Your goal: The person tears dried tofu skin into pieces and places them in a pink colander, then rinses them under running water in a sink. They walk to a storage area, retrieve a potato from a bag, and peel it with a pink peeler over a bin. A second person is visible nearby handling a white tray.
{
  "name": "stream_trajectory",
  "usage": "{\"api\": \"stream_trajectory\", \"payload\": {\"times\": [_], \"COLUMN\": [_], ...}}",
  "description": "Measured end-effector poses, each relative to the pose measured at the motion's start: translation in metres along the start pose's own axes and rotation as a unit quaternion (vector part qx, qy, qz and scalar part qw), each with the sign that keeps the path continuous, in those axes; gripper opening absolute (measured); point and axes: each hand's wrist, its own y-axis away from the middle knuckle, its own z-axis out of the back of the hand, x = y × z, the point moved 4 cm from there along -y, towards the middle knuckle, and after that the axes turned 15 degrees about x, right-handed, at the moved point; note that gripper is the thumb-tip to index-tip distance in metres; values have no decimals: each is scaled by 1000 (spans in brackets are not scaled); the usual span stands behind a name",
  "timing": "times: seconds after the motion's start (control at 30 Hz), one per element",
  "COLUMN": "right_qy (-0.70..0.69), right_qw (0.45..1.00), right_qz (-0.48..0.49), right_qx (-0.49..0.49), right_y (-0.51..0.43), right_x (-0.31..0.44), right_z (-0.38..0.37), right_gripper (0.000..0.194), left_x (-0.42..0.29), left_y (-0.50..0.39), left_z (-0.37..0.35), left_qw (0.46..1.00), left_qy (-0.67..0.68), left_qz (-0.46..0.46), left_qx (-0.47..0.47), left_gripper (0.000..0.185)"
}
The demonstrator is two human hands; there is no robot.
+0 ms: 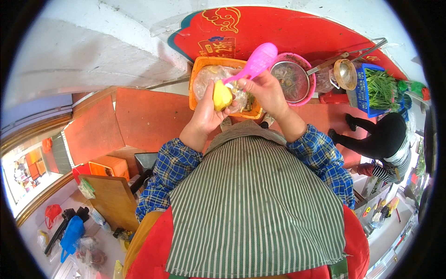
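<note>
My left hand [205, 112] holds a yellow potato [222, 96], largely bare of skin with a brownish patch low on it. In my right hand [270, 91] is a pink plastic hand tool [262, 57], perhaps a peeler. Its broad rounded end points up and away; its narrow end meets the top of the potato, and the blade cannot be made out clearly. Below both hands stands an orange plastic crate [192, 91], lined with a clear plastic bag [205, 78]. Scraps, perhaps peelings, lie at its right side, partly hidden by my hands.
Right of the crate, a pink basin [312, 82] holds a round wire strainer [290, 78]. Farther right are a blue basket [362, 85] of green leafy vegetables [380, 90] and a bending person [379, 136]. A wooden board [109, 198] stands at lower left.
</note>
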Motion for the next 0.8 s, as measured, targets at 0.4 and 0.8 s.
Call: {"api": "stream_trajectory", "payload": {"times": [0.4,0.8], "right_qy": [-74,-165], "right_qw": [992,980], "right_qz": [-85,-90], "right_qx": [-56,-70], "right_y": [1,15], "right_x": [5,8], "right_z": [12,-1], "right_gripper": [23,22], "left_x": [1,-6], "left_y": [10,25], "left_z": [-21,-51], "left_qw": [985,830], "left_qy": [-169,-537], "left_qz": [-22,-151], "left_qx": [34,11], "left_gripper": [51,59]}}
